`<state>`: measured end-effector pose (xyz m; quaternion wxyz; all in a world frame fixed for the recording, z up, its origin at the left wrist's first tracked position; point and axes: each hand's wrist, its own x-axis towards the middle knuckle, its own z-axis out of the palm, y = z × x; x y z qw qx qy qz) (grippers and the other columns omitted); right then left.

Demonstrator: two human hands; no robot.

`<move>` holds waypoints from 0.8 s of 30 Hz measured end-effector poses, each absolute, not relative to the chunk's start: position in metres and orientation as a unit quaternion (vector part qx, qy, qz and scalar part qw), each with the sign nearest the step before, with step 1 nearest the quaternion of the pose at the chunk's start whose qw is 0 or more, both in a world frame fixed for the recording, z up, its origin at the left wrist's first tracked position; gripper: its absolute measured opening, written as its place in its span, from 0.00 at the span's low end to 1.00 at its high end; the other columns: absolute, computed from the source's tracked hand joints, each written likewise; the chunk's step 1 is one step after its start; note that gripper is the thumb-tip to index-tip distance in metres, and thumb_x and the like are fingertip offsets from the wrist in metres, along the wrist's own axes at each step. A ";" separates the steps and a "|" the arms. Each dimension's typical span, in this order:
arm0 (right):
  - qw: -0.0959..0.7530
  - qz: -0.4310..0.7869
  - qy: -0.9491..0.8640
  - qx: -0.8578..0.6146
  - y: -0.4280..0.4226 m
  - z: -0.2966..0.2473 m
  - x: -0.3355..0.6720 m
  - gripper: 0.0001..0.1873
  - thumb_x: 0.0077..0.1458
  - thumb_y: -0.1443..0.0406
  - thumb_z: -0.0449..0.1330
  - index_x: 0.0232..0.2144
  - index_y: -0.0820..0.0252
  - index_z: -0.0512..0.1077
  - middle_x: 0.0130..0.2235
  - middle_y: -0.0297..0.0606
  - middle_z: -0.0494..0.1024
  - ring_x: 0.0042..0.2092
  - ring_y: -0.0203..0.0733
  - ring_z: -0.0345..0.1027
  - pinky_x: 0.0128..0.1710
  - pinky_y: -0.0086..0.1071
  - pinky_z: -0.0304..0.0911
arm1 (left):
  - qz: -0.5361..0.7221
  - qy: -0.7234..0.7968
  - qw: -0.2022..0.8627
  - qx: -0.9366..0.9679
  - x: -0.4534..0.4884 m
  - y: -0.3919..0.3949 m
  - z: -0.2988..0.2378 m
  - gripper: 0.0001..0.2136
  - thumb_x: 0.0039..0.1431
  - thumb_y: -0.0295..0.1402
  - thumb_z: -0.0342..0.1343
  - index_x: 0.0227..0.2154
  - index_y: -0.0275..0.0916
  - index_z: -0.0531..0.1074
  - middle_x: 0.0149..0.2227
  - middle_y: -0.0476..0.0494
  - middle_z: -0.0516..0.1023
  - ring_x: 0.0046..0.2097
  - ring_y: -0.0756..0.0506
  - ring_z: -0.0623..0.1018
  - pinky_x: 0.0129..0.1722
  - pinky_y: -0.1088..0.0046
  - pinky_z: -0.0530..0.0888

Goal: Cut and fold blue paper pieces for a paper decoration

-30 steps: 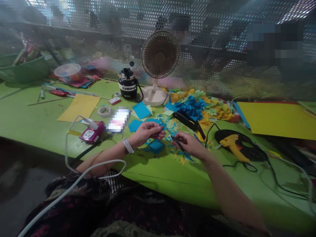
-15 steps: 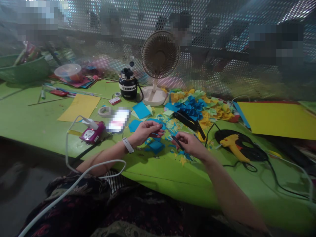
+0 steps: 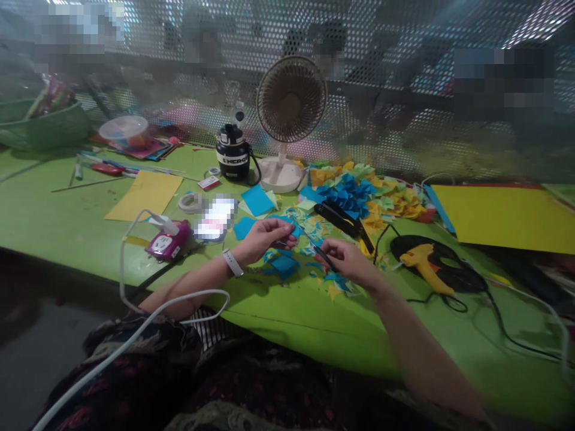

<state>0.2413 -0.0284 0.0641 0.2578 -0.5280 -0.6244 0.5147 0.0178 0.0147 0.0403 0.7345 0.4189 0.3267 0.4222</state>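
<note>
My left hand (image 3: 265, 237), with a white watch on the wrist, pinches a small piece of blue paper (image 3: 293, 227) above the green table (image 3: 72, 227). My right hand (image 3: 348, 261) is closed round the black handles of scissors (image 3: 317, 246), whose blades point up and left to that paper. Blue paper squares (image 3: 284, 264) lie just under my hands, among small blue and yellow scraps.
A heap of folded blue, yellow and green paper (image 3: 359, 191) lies behind my hands. A yellow glue gun (image 3: 424, 263) on a black mat is to the right, a large yellow sheet (image 3: 507, 218) beyond. A fan (image 3: 290, 108), black jug (image 3: 232, 157), phone (image 3: 215, 220) and pink socket block (image 3: 168, 242) stand left.
My left hand has risen slightly with the blue paper, and the scissors in my right hand have shifted a little up and left toward it.
</note>
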 end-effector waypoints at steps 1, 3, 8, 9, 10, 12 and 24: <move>0.255 0.517 -0.624 -0.527 -0.028 0.064 0.241 0.27 0.38 0.43 0.70 0.25 0.57 0.66 0.21 0.28 0.67 0.25 0.34 0.60 0.24 0.29 0.55 | 0.418 0.324 0.734 0.425 0.018 0.015 0.040 0.15 0.49 0.37 0.70 0.31 0.32 0.73 0.27 0.44 0.81 0.27 0.51 0.80 0.30 0.75 0.78; 0.252 0.519 -0.625 -0.526 -0.029 0.065 0.241 0.27 0.38 0.44 0.70 0.25 0.57 0.67 0.21 0.28 0.67 0.25 0.34 0.60 0.24 0.29 0.53 | 0.409 0.320 0.736 0.435 0.018 0.015 0.040 0.16 0.48 0.39 0.71 0.30 0.32 0.73 0.27 0.44 0.81 0.26 0.51 0.80 0.30 0.75 0.78; 0.249 0.512 -0.626 -0.532 -0.029 0.070 0.240 0.28 0.37 0.43 0.70 0.24 0.58 0.67 0.21 0.28 0.67 0.25 0.34 0.60 0.24 0.29 0.53 | 0.400 0.326 0.733 0.443 0.018 0.015 0.040 0.16 0.47 0.39 0.71 0.30 0.32 0.74 0.27 0.44 0.80 0.26 0.51 0.79 0.30 0.75 0.78; 0.249 0.510 -0.627 -0.534 -0.029 0.070 0.240 0.28 0.37 0.43 0.70 0.24 0.57 0.67 0.20 0.28 0.67 0.25 0.34 0.60 0.23 0.29 0.53 | 0.400 0.326 0.732 0.445 0.018 0.015 0.041 0.16 0.48 0.39 0.71 0.30 0.32 0.73 0.27 0.45 0.80 0.26 0.51 0.79 0.30 0.74 0.78; 0.250 0.509 -0.627 -0.534 -0.029 0.071 0.240 0.28 0.36 0.42 0.70 0.24 0.57 0.67 0.20 0.28 0.66 0.24 0.34 0.60 0.23 0.29 0.53 | 0.402 0.326 0.731 0.446 0.017 0.015 0.041 0.16 0.48 0.39 0.71 0.30 0.32 0.73 0.26 0.45 0.80 0.26 0.51 0.79 0.30 0.74 0.78; 0.254 0.510 -0.625 -0.533 -0.029 0.070 0.240 0.29 0.35 0.42 0.70 0.23 0.57 0.66 0.19 0.28 0.66 0.23 0.33 0.59 0.23 0.29 0.54 | 0.406 0.327 0.728 0.446 0.017 0.015 0.041 0.16 0.48 0.39 0.71 0.29 0.32 0.73 0.25 0.46 0.80 0.26 0.51 0.79 0.30 0.74 0.78; 0.256 0.511 -0.626 -0.531 -0.030 0.067 0.240 0.29 0.38 0.41 0.69 0.24 0.58 0.67 0.21 0.29 0.68 0.23 0.33 0.61 0.23 0.29 0.54 | 0.417 0.323 0.714 0.461 0.016 0.019 0.038 0.19 0.46 0.43 0.71 0.28 0.32 0.73 0.25 0.46 0.78 0.27 0.51 0.79 0.31 0.74 0.78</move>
